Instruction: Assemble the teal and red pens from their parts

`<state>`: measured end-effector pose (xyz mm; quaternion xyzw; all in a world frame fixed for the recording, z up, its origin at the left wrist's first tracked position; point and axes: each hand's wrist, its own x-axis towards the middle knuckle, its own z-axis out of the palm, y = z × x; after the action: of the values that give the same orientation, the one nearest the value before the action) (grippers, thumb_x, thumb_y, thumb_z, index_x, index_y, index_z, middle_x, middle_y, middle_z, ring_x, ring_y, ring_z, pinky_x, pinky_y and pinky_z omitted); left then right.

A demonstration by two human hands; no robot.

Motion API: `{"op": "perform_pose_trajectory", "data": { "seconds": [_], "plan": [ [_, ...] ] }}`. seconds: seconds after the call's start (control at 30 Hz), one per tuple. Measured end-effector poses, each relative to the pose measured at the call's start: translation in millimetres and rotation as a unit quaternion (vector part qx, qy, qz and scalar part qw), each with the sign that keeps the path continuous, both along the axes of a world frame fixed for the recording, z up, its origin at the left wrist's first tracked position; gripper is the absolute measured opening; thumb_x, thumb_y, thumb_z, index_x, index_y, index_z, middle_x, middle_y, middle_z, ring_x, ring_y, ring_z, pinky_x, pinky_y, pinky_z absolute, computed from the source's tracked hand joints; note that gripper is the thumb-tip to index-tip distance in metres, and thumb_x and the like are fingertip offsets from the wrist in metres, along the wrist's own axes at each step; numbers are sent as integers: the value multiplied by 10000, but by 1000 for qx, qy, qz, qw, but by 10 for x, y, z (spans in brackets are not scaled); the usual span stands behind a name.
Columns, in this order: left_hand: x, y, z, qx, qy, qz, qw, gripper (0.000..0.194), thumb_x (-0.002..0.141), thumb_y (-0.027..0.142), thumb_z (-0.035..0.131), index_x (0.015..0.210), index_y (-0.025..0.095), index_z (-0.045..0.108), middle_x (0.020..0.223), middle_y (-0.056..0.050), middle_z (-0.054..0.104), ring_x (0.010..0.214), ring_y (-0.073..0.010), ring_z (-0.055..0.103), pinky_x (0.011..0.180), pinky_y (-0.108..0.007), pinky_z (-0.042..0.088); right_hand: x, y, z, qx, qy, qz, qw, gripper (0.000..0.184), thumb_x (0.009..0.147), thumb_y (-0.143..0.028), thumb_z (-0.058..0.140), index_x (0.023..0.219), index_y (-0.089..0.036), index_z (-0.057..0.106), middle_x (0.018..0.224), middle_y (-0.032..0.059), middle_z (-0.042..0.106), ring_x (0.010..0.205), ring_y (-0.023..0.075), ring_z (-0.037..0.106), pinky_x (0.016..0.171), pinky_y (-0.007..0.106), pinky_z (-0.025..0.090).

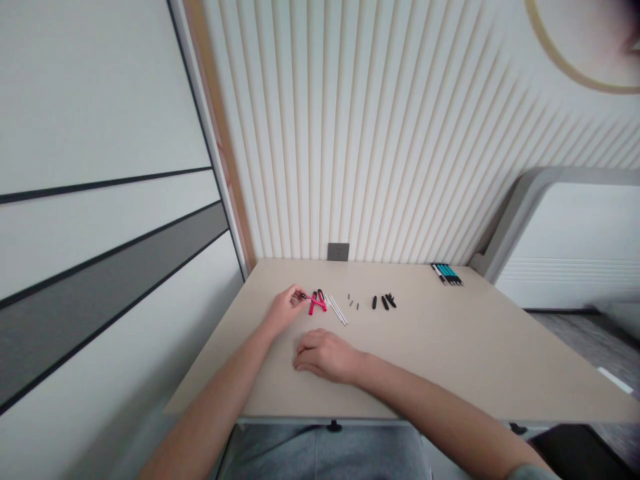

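Note:
My left hand (286,307) reaches forward on the beige table (465,347), its fingertips pinched on the end of a small dark pen part beside the pink pen barrels (316,303). White refill tubes (338,311) lie just right of the pink pieces. My right hand (325,355) rests palm down on the table nearer to me, fingers loosely curled, holding nothing. Further right lie tiny grey bits (353,303) and black pen caps (384,301).
A bundle of teal and black pens (447,273) sits at the table's far right corner. A grey wall socket (338,251) is in the slatted wall behind. A white and grey panel stands at the left; a white cabinet (570,233) at the right.

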<state>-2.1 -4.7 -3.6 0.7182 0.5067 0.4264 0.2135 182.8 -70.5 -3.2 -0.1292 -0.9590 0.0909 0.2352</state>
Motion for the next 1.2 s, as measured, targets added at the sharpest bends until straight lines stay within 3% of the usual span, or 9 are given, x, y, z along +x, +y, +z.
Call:
{"op": "perform_pose_trajectory", "data": {
  "seconds": [0.2, 0.27, 0.37, 0.47, 0.53, 0.8, 1.0, 1.2],
  "plan": [
    [-4, -18, 8, -4, 8, -21, 1000, 279, 778, 450, 669, 775, 174, 625, 665, 10, 629, 602, -135, 525, 573, -236, 397, 406, 293, 36, -116, 102, -117, 981, 174, 937, -276, 525, 922, -196, 679, 880, 59, 678, 858, 172, 602, 816, 294, 454],
    [20, -35, 27, -6, 4, -40, 999, 302, 792, 471, 657, 778, 170, 627, 664, 9, 637, 596, -130, 514, 571, -231, 385, 556, 401, 5, -180, 168, -188, 951, 166, 917, -277, 542, 888, -195, 683, 848, 50, 681, 804, 167, 605, 761, 287, 465],
    [70, -65, 66, -16, -9, -58, 998, 311, 826, 475, 620, 793, 166, 618, 643, 7, 642, 589, -128, 517, 576, -229, 385, 716, 501, -58, -280, 266, -265, 884, 191, 887, -323, 562, 881, -184, 692, 846, 51, 697, 767, 171, 616, 732, 300, 478],
    [117, -85, 90, -18, -37, -59, 997, 298, 829, 463, 619, 795, 167, 599, 629, 11, 630, 586, -127, 526, 575, -229, 393, 776, 519, -91, -370, 336, -266, 824, 239, 844, -383, 600, 904, -170, 690, 859, 66, 712, 770, 184, 643, 752, 330, 500],
    [144, -87, 86, -18, -62, -71, 995, 283, 822, 447, 635, 803, 167, 594, 657, 3, 638, 605, -131, 552, 600, -239, 421, 771, 503, -90, -403, 364, -248, 802, 265, 804, -409, 642, 912, -170, 682, 878, 75, 718, 796, 195, 661, 773, 345, 510],
    [202, -65, 16, -31, -94, -115, 988, 262, 807, 389, 672, 893, 153, 597, 799, -45, 695, 670, -143, 609, 644, -261, 477, 694, 444, -57, -418, 386, -223, 791, 306, 756, -436, 690, 907, -170, 666, 875, 75, 719, 828, 207, 673, 788, 351, 515],
    [211, -99, 52, 1, 30, -129, 991, 188, 841, 319, 633, 969, 182, 647, 888, -47, 722, 762, -167, 646, 710, -270, 489, 700, 444, -55, -413, 389, -227, 791, 305, 753, -445, 697, 893, -176, 670, 879, 72, 720, 825, 204, 670, 803, 353, 512],
    [193, -92, 13, 71, 160, -149, 973, 237, 916, 295, 535, 1107, 255, 669, 1054, -58, 718, 979, -211, 643, 927, -361, 454, 696, 432, -55, -417, 411, -241, 774, 342, 758, -462, 691, 928, -168, 656, 884, 86, 723, 837, 225, 690, 829, 381, 522]
  ]
}}
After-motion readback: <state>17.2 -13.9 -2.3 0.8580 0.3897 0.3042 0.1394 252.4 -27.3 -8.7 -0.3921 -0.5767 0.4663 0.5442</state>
